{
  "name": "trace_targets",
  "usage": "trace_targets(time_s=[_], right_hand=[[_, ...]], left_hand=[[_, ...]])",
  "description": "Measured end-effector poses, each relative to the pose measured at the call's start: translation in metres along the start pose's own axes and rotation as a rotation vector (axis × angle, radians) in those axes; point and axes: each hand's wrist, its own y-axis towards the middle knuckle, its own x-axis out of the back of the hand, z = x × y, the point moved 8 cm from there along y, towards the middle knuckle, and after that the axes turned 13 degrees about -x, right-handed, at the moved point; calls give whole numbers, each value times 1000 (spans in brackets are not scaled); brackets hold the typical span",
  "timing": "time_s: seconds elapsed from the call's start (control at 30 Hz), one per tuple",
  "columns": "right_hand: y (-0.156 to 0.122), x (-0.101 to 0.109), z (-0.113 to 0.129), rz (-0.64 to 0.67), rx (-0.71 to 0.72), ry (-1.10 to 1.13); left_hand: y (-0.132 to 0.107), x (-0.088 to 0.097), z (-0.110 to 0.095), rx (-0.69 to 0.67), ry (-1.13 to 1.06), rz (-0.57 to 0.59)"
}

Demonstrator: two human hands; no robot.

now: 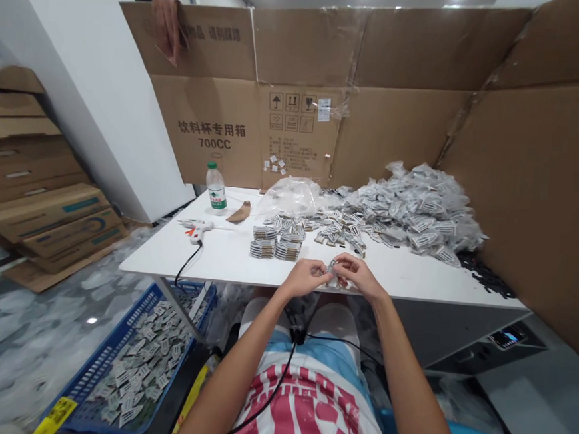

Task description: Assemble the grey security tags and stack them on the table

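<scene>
The fingers of the left hand (305, 278) and right hand (360, 276) grasp one small grey-white piece (333, 268), partly hidden, at the near edge of the white flat surface (405, 274). From the piece: stacked flat grey-white pieces (263, 248), ten o'clock; white glue gun with orange trigger (198, 230), between nine and ten; heap of clear-plastic-wrapped pieces (420, 210), two o'clock.

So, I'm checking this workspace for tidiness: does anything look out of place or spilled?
Yes: clear plastic scraps litter the floor on the left, beside the blue basket, rather than sitting in a container. Small black pieces lie strewn at the right end of the table, unlike the neat stacks of grey-white parts.
</scene>
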Motion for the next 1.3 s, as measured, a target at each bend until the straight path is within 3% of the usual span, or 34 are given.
trace_targets(time_s=[0.2,0.47,0.77,1.3], right_hand=[[0,-15,1,128,-46,-48],[2,-14,-1,114,-49,-99],[6,-5,-6,28,-30,-71],[-5,7,7,-99,173,-92]], left_hand=[[1,15,10,57,-19,-198],[2,11,-2,6,36,-133],[0,15,11,61,-13,-166],[0,19,11,136,13,-207]])
